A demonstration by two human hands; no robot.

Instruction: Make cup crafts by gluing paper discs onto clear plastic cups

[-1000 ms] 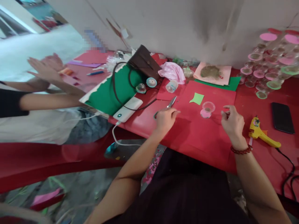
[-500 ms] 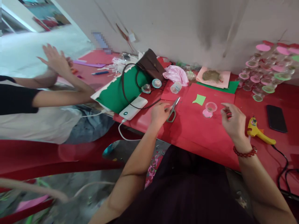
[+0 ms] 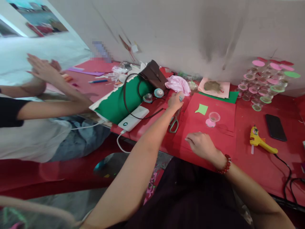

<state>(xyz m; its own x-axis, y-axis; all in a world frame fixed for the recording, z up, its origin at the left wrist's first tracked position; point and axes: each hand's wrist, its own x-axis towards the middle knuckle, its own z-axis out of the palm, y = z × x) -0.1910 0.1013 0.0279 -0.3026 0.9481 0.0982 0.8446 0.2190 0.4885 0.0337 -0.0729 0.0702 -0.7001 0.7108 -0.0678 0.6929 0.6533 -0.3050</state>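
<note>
My left hand (image 3: pixel 175 101) reaches across the table with its fingers closed around a small clear plastic cup (image 3: pixel 181 96), which they mostly cover. Below that wrist lie scissors (image 3: pixel 174 124), partly hidden by the forearm. My right hand (image 3: pixel 202 145), with a red bead bracelet at the wrist, hovers low over red paper (image 3: pixel 212 105). Its fingers are curled, and whatever they may hold is hidden. Just beyond it stands a clear cup piece with a pink base (image 3: pixel 212 120). A light green paper cutout (image 3: pixel 202 109) lies beside that piece.
A yellow glue gun (image 3: pixel 260 140) and a black phone (image 3: pixel 275 127) lie at right. Stacked clear cups with coloured discs (image 3: pixel 262 82) stand behind. At left are a power bank (image 3: pixel 133 118), a green roll (image 3: pixel 119 101), a brown bag (image 3: pixel 153 74) and another person's hands (image 3: pixel 44 68).
My left hand has moved forward from beside the scissors and closed on the clear plastic cup. My right hand has come left and nearer to me, away from the pink-based piece.
</note>
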